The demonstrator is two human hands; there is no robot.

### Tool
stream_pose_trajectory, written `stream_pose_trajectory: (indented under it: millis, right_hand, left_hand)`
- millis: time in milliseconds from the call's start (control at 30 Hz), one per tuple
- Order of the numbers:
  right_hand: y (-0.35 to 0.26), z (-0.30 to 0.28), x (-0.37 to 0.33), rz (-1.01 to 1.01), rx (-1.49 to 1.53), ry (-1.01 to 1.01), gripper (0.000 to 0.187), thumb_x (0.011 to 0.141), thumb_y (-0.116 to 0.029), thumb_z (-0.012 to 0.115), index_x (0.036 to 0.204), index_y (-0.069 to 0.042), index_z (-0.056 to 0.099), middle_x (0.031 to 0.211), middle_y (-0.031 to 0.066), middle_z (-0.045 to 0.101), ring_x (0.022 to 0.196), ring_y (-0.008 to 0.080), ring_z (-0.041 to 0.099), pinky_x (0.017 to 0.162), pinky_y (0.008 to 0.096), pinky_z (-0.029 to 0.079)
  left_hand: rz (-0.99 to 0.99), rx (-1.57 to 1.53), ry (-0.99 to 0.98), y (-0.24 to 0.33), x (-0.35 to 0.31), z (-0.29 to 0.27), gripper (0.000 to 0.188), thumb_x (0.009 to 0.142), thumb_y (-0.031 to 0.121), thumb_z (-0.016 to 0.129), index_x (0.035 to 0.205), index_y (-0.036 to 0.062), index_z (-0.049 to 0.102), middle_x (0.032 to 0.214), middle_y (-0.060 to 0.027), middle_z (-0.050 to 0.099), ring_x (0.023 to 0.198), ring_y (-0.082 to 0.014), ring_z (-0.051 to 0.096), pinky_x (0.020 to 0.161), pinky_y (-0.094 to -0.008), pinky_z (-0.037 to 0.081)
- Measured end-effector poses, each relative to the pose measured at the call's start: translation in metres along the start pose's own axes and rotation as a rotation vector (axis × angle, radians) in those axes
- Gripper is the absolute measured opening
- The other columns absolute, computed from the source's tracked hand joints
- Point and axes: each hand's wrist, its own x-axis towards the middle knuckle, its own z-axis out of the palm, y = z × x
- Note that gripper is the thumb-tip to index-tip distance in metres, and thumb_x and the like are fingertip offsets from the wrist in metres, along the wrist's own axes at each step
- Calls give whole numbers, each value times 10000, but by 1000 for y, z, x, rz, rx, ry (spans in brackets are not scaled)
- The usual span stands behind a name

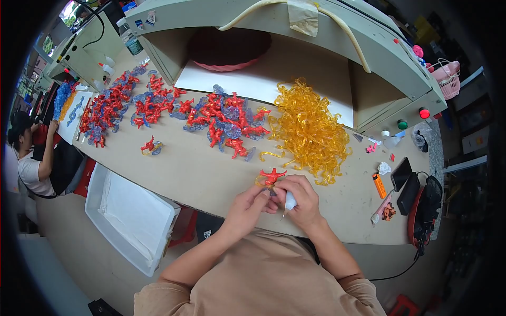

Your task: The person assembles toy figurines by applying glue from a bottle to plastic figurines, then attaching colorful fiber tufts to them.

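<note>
My left hand [251, 203] and my right hand [300, 196] meet at the near edge of the beige table [195, 176]. Together they pinch a small red figure [271, 174] with a bit of yellow translucent plastic on it. My right hand also grips a small white tube [290, 200] pointing down. Just beyond my hands lies a big tangled heap of yellow translucent pieces [308, 126]. Left of that heap spread many red figures on bluish clear bases [224, 120].
A lone red figure [150, 146] lies apart at the left. An orange lighter [379, 185], a black phone [401, 174] and a dark bag [426, 210] sit at the right. A white bin [132, 218] stands below the table. Another person [31, 158] sits far left.
</note>
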Motion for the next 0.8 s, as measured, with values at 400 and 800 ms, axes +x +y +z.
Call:
stream_pose_trajectory:
  millis: [400,800]
  right_hand:
    - [-8,-1,2,110,82,6,209,784,-6,724,969,-26,629,911,106,616,809,242,618,697,327,510]
    - [-23,-10,3,399,210,-66,341,793,-37,718,1110,-36,591,874,56,597,781,153,594,703,285,487]
  left_hand:
    - [163,236,97,-3,-3,2,259,986,90,467,1197,-29,555,959,-89,660,860,-150,652,797,-285,527]
    - [331,708,79,16,-9,-2,255,948,97,545,1183,9,589,923,-155,656,812,-228,663,737,-314,522]
